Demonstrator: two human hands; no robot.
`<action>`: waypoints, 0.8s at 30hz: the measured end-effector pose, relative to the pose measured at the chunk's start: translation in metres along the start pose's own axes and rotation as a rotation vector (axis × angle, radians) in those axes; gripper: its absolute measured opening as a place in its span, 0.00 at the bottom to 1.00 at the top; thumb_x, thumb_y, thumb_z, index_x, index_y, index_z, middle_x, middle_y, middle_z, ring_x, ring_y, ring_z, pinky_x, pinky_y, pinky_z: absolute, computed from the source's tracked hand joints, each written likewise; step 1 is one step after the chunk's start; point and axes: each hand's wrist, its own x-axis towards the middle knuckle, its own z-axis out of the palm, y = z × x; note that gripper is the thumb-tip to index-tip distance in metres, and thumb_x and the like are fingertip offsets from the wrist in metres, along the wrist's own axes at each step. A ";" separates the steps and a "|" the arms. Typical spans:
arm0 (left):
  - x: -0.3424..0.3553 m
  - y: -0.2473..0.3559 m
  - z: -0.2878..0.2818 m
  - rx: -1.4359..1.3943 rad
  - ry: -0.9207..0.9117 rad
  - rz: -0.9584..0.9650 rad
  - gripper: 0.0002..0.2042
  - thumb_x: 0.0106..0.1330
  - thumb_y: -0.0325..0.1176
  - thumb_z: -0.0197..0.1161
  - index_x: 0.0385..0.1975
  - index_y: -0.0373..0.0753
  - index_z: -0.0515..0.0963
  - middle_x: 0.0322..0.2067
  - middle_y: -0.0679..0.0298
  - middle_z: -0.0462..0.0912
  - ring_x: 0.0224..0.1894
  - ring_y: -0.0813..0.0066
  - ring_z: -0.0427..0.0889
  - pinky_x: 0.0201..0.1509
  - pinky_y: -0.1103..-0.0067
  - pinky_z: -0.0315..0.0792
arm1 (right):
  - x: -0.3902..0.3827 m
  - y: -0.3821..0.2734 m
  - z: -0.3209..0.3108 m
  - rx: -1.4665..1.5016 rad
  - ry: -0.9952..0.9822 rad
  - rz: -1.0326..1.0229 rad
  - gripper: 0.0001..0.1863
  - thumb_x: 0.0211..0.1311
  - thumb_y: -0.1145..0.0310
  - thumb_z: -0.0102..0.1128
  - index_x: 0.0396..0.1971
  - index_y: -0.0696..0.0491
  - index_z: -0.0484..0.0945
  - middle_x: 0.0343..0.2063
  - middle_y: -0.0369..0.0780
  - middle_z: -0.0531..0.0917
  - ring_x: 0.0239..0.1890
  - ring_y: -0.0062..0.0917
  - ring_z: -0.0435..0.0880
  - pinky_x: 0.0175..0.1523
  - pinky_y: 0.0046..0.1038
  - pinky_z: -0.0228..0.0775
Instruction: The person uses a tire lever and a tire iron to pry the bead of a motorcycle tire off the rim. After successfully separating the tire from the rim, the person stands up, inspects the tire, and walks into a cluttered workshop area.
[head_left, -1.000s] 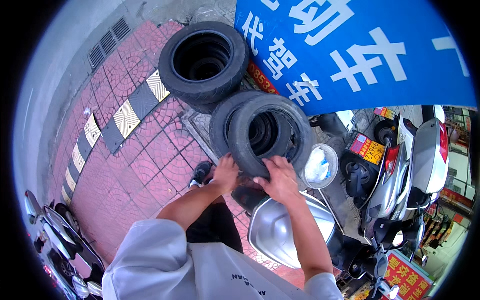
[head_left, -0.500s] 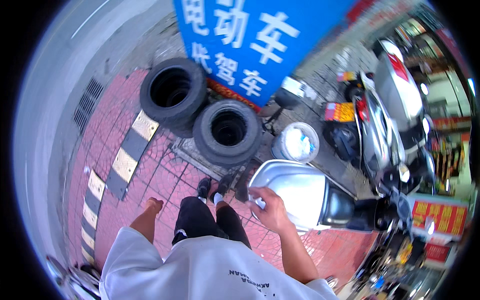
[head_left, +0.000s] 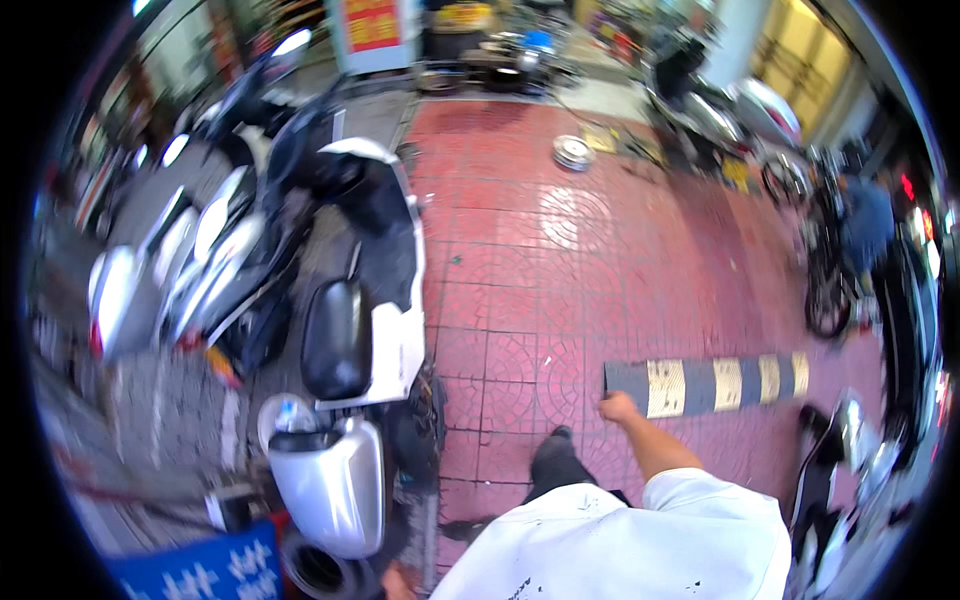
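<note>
Tyres now behind; right hand (head_left: 618, 408) empty

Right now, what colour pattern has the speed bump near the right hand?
Black and yellow stripes on the speed bump, seen best in the head view.

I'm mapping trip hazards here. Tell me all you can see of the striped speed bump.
The speed bump is a low, long strip of black and yellow blocks, rubber by its look. It lies flat on the red paving, running left to right. The right hand hangs over its left end; contact cannot be told. Nothing rests on it.
</note>
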 end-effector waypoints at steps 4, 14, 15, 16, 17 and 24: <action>-0.043 0.075 0.117 0.334 0.001 0.047 0.17 0.77 0.44 0.53 0.52 0.36 0.74 0.41 0.51 0.82 0.33 0.57 0.78 0.37 0.63 0.75 | -0.011 0.215 -0.043 0.332 0.030 0.552 0.11 0.60 0.66 0.71 0.32 0.60 0.86 0.25 0.45 0.87 0.22 0.30 0.84 0.23 0.38 0.73; -0.117 0.189 0.505 0.796 -0.215 0.152 0.22 0.78 0.47 0.51 0.61 0.36 0.67 0.52 0.50 0.76 0.46 0.55 0.74 0.49 0.61 0.70 | -0.047 0.320 -0.108 0.441 -0.134 0.888 0.14 0.62 0.58 0.72 0.35 0.55 0.89 0.31 0.41 0.90 0.29 0.29 0.88 0.31 0.35 0.80; -0.120 0.196 0.537 0.820 -0.226 0.157 0.23 0.78 0.48 0.51 0.61 0.36 0.67 0.53 0.50 0.75 0.47 0.55 0.74 0.51 0.60 0.69 | -0.028 0.298 -0.116 0.388 -0.196 0.843 0.15 0.62 0.57 0.72 0.36 0.55 0.89 0.32 0.41 0.90 0.30 0.29 0.88 0.32 0.35 0.80; -0.121 0.202 0.571 0.850 -0.241 0.155 0.24 0.78 0.48 0.51 0.62 0.36 0.66 0.54 0.50 0.75 0.48 0.54 0.73 0.52 0.60 0.69 | -0.008 0.285 -0.125 0.386 -0.214 0.826 0.18 0.61 0.55 0.73 0.38 0.56 0.89 0.33 0.41 0.90 0.31 0.28 0.89 0.32 0.34 0.80; -0.121 0.208 0.600 0.874 -0.253 0.153 0.24 0.78 0.48 0.51 0.63 0.36 0.65 0.55 0.50 0.74 0.50 0.54 0.73 0.53 0.60 0.68 | 0.012 0.275 -0.132 0.375 -0.246 0.797 0.20 0.60 0.54 0.74 0.40 0.56 0.89 0.33 0.41 0.90 0.31 0.27 0.89 0.33 0.33 0.80; -0.098 0.273 0.875 1.204 -0.476 0.124 0.29 0.79 0.51 0.49 0.69 0.35 0.60 0.62 0.49 0.70 0.58 0.53 0.70 0.62 0.58 0.64 | 0.076 0.208 -0.193 0.311 0.231 0.781 0.28 0.53 0.48 0.76 0.40 0.60 0.89 0.38 0.51 0.91 0.44 0.42 0.92 0.53 0.39 0.83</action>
